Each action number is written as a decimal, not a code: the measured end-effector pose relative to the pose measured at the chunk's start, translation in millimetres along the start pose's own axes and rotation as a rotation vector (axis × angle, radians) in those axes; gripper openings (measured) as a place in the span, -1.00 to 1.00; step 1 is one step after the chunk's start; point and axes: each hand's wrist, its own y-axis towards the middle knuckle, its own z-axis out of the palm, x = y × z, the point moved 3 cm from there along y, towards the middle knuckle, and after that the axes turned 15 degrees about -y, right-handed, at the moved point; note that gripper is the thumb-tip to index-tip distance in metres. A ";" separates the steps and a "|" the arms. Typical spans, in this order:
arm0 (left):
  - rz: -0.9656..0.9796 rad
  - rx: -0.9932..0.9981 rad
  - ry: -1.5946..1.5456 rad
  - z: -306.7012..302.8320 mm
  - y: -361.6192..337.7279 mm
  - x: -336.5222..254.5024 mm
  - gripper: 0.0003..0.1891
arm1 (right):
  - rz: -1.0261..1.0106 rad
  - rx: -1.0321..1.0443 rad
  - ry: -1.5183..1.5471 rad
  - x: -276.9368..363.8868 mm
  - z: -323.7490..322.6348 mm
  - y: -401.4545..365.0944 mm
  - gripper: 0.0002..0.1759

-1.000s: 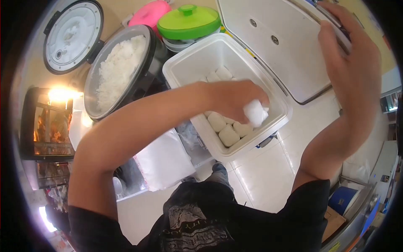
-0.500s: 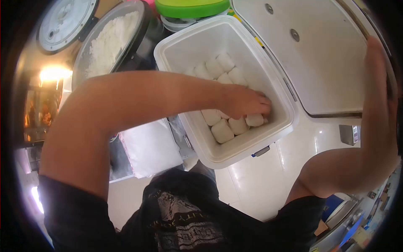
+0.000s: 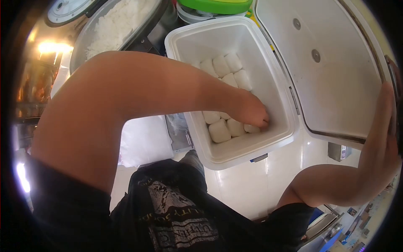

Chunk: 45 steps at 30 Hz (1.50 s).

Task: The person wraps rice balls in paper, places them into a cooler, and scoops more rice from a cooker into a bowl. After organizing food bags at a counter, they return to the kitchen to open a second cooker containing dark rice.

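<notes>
An open white cooler box (image 3: 191,31) holds several rounded white packs (image 3: 219,131) laid close together in rows. My left hand (image 3: 250,110) reaches down into it, near the right wall. Its fingers curl downward over the packs by the front right corner; the fingertips are hidden, and I cannot make out what is in them. At the far right, my right hand (image 3: 388,126) grips the outer edge of the raised cooler lid (image 3: 336,71), thumb on the inner side. My left forearm covers part of the packs.
A large pot of white rice (image 3: 119,25) stands at the back left, near a round metal lid (image 3: 69,10). A green-lidded tub (image 3: 214,5) sits behind the cooler. White sheets (image 3: 145,140) lie left of it. A small grey box (image 3: 338,151) is beneath the lid.
My left hand has sunk lower toward the cooler's front right corner, its fingers now turned down out of sight. The view has shifted slightly; my right hand stays at the lid's edge.
</notes>
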 end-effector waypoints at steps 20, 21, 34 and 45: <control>-0.128 -0.654 -0.340 -107.4 -127.1 -49.6 -0.47 | 0.436 0.664 0.532 82.3 101.4 -53.2 -0.33; -0.093 -0.699 -0.329 -109.4 -128.5 -51.5 -0.48 | 0.435 0.632 0.530 84.2 99.8 -47.7 -0.31; -0.270 -0.430 -0.311 -7.6 -70.4 3.9 -0.56 | 0.307 0.719 0.269 61.0 119.6 -85.2 -0.25; -0.597 0.246 -0.114 25.7 -21.8 27.2 -0.60 | 0.011 0.989 -0.152 113.3 160.5 -112.6 -0.45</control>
